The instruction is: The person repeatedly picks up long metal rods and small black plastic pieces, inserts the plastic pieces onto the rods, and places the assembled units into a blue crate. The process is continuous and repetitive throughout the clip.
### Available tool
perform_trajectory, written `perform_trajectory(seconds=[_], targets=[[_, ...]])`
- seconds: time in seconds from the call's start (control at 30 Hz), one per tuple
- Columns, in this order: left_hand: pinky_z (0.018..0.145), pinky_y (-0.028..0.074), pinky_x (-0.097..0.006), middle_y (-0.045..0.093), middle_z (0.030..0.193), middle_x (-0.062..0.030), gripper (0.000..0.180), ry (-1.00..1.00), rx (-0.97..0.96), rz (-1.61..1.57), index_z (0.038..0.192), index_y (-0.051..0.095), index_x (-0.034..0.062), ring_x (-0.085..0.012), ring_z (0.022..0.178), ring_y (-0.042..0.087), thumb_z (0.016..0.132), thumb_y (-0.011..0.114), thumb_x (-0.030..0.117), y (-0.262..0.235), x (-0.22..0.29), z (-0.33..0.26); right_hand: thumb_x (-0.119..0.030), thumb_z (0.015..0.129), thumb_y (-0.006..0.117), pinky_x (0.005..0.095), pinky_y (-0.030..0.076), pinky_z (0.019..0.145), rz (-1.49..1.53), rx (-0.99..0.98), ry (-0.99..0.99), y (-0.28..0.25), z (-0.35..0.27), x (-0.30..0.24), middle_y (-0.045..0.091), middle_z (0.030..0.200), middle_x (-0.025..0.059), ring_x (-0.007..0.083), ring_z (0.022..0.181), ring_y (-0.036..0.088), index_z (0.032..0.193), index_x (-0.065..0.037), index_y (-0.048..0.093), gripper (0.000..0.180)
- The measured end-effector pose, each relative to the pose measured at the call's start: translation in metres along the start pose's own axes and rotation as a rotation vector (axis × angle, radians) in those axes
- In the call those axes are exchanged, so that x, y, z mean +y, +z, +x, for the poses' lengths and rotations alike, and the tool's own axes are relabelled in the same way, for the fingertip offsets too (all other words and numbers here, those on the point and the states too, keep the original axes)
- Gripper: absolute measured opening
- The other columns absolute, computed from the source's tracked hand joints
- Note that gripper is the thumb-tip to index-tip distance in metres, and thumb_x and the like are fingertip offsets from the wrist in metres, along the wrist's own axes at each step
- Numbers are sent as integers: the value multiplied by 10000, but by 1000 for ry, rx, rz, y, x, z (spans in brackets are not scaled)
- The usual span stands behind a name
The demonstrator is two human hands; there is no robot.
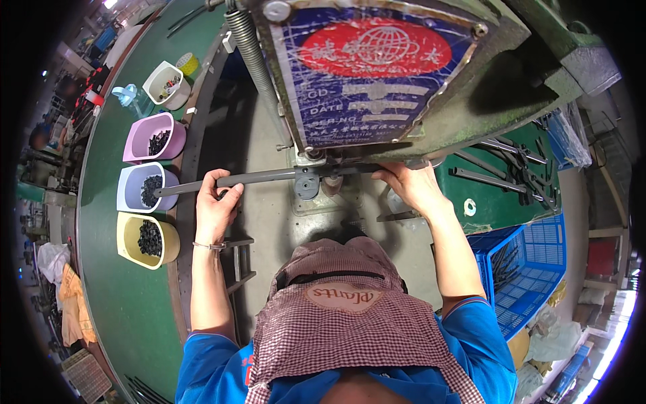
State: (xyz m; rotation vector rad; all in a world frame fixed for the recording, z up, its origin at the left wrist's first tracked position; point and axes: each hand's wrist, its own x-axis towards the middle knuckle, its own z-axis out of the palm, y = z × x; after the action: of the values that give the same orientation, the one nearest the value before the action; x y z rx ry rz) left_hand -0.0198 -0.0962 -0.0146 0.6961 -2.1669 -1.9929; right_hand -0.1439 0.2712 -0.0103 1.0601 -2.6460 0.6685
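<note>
A long dark grey metal tube (262, 176) lies crosswise under the head of a green press machine (444, 135). My left hand (217, 207) is closed round the tube left of the machine, and a narrower end of it sticks out past my fingers toward the bins. On the other side my right hand (412, 185) grips the tube's right part, fingers partly hidden behind it. Between my hands the tube rests at a small grey metal fixture (307, 185) beneath the press. The exact contact there is hard to make out.
On the green bench at left stand a yellow bin (168, 246), a blue-grey bin (128, 188) and a pink bin (138, 138), each with small black parts. More tubes (488, 176) lie on a green table at right, above a blue crate (515, 313).
</note>
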Motion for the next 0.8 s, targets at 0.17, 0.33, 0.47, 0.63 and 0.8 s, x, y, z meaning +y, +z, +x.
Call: perform_trajectory(seconds=[0.17, 0.33, 0.47, 0.63, 0.8], targets=[[365, 209, -182, 508, 641, 63, 258, 7, -32, 12, 1104, 550, 103, -8, 438, 354, 902, 711, 86, -1, -1, 3, -272, 771, 787, 435, 507, 868, 6, 22, -21, -2, 2, -1, 710, 1026, 151, 352, 999, 649, 1060, -95, 733, 343], [385, 255, -181, 523, 664, 44, 341, -97, -151, 149, 1174, 558, 91, -20, 459, 401, 878, 726, 86, -15, 15, 5, -292, 811, 761, 449, 491, 920, -19, -34, -45, -4, 6, -4, 690, 1115, 134, 352, 1054, 632, 1140, -122, 709, 374], [437, 316, -181, 570, 695, 53, 343, 35, -302, 432, 1181, 672, 79, -14, 519, 443, 843, 732, 72, -31, 86, 2, -294, 763, 783, 439, 508, 801, -174, 226, -229, 19, 12, -4, 698, 905, 109, 326, 873, 653, 1092, -150, 723, 364], [518, 385, -225, 600, 726, 29, 224, 300, -268, 721, 1078, 725, 65, -56, 584, 489, 868, 689, 136, 33, 124, 85, -239, 702, 791, 394, 480, 762, -74, 21, -42, -14, -10, -12, 647, 906, 33, 249, 876, 634, 1008, -176, 708, 324], [549, 411, -269, 607, 741, -10, 195, 477, -318, 1299, 1031, 714, 65, -123, 622, 513, 851, 687, 133, 86, 79, 193, -222, 660, 800, 348, 412, 740, -113, -22, -56, -39, -65, 29, 555, 805, -9, 183, 843, 582, 950, -192, 687, 313]])
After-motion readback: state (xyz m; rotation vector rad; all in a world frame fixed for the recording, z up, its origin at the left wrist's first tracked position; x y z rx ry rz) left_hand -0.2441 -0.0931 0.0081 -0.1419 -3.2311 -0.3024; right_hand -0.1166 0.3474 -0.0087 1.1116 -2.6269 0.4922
